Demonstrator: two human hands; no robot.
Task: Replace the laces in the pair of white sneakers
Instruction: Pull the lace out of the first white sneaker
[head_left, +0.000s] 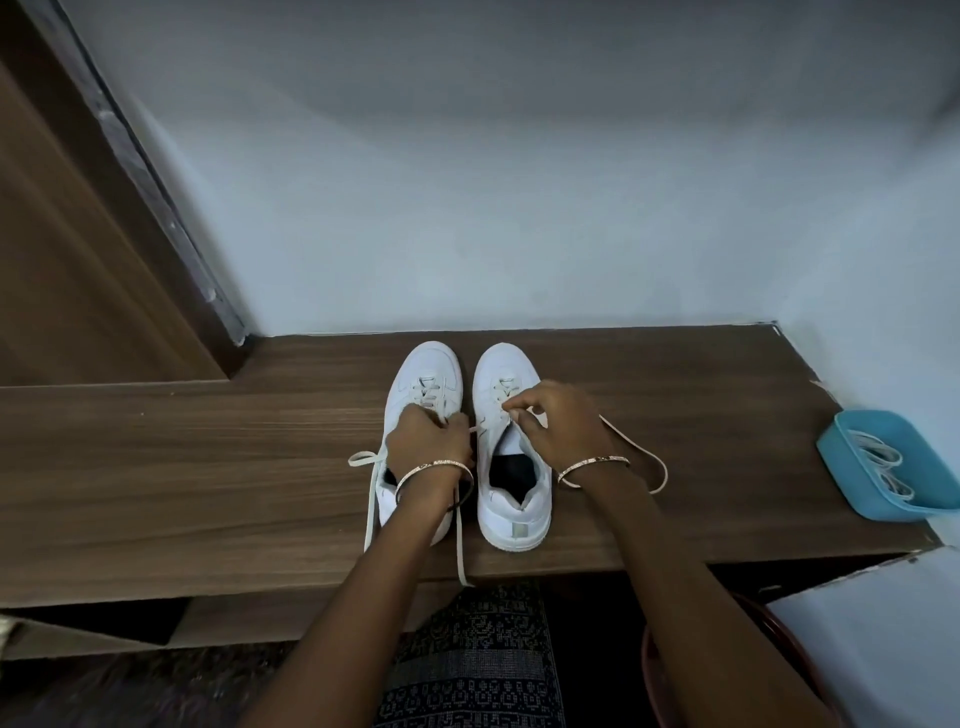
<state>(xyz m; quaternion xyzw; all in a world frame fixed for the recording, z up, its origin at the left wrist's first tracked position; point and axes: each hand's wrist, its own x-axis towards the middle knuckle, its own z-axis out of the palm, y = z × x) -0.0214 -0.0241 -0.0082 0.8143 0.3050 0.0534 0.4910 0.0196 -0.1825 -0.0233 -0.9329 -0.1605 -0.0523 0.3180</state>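
Note:
Two white sneakers stand side by side, toes pointing away, on a wooden shelf (208, 467). My left hand (428, 441) rests on the left sneaker (426, 369), fingers closed on its lace near the middle eyelets. That cream lace (370, 486) hangs loose down both sides of the shoe to the shelf edge. Over the right sneaker (511, 512), my right hand (558, 426) pinches that shoe's lace at the upper eyelets. The right lace (655, 462) loops out across the shelf to the right of my wrist.
A blue plastic tray (852, 467) holding white laces (878, 460) sits at the shelf's right end. A pale wall stands just behind the shoe toes. A wooden door is at the left. Below the shelf edge are patterned fabric on my lap and a white box at the right.

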